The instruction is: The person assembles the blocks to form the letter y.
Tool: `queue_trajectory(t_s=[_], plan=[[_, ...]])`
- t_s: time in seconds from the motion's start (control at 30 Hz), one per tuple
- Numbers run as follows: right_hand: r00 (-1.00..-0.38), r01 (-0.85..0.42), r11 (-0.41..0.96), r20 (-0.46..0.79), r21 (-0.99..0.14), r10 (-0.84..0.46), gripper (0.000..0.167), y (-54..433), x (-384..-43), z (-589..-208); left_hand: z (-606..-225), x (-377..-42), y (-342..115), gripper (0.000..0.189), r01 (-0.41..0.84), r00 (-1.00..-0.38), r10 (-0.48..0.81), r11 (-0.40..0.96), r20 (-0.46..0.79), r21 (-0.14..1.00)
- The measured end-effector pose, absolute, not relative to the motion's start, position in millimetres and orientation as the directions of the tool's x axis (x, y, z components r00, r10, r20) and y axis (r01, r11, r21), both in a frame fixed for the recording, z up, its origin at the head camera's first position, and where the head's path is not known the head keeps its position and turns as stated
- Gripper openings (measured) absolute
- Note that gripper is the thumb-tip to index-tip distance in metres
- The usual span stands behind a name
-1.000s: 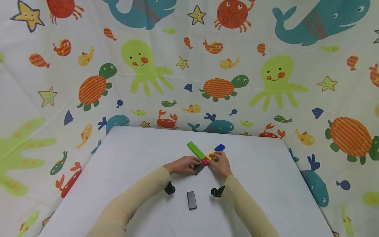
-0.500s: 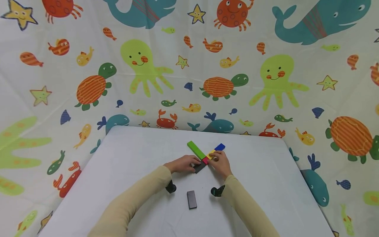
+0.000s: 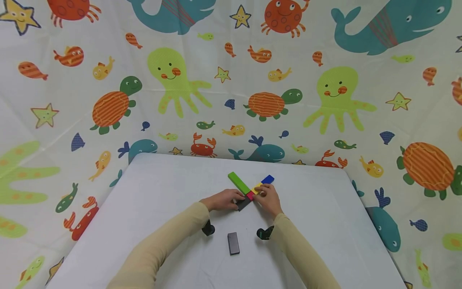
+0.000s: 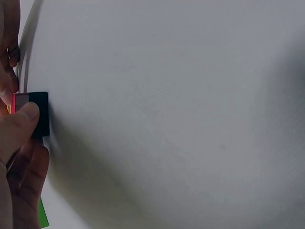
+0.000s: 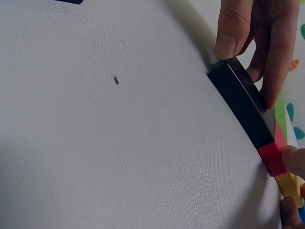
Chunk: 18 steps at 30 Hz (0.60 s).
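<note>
My left hand (image 3: 223,200) grips a dark grey block (image 3: 244,203) between thumb and fingers, and its end meets a small red block (image 3: 250,196). In the right wrist view the dark block (image 4: 43,114) (image 5: 243,102) looks flush in line with the red block (image 5: 272,156). My right hand (image 3: 270,199) holds the red block and the yellow block (image 3: 257,187) beyond it, fingers bent. A blue block (image 3: 268,179) continues that row. From the red block a long green block (image 3: 238,183) runs off to the far left. Fingers partly hide the yellow block.
A second dark grey block (image 3: 233,243) lies apart on the white table (image 3: 180,176), nearer to me. Dark wrist devices (image 3: 208,228) hang beneath both sleeves. Behind the table hangs a cloth (image 3: 223,36) printed with sea animals.
The dark block in my left hand has shifted slightly up and right, turning into line against the red block. My right hand has stayed in place.
</note>
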State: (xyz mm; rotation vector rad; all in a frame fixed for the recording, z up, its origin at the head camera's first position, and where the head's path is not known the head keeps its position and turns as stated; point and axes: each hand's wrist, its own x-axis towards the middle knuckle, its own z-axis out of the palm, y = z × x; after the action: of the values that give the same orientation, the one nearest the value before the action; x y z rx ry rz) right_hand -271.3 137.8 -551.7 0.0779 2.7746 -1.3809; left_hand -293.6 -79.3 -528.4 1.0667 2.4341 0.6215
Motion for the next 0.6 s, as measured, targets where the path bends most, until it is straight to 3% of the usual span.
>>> queue_trajectory(t_s=[0.33, 0.6], plan=[[-0.998, 0.06, 0.599, -0.057, -0.799, 0.024, 0.034, 138.0, -271.3, -552.6, -527.8, -292.8, -79.2, 0.043, 0.573, -0.625, 0.757, 0.61, -0.19, 0.547], [-0.998, 0.066, 0.606, -0.066, -0.792, 0.023, 0.034, 139.0, -270.7, -552.5, -527.2, -282.7, -80.8, 0.048, 0.519, -0.676, 0.72, 0.618, -0.158, 0.591]])
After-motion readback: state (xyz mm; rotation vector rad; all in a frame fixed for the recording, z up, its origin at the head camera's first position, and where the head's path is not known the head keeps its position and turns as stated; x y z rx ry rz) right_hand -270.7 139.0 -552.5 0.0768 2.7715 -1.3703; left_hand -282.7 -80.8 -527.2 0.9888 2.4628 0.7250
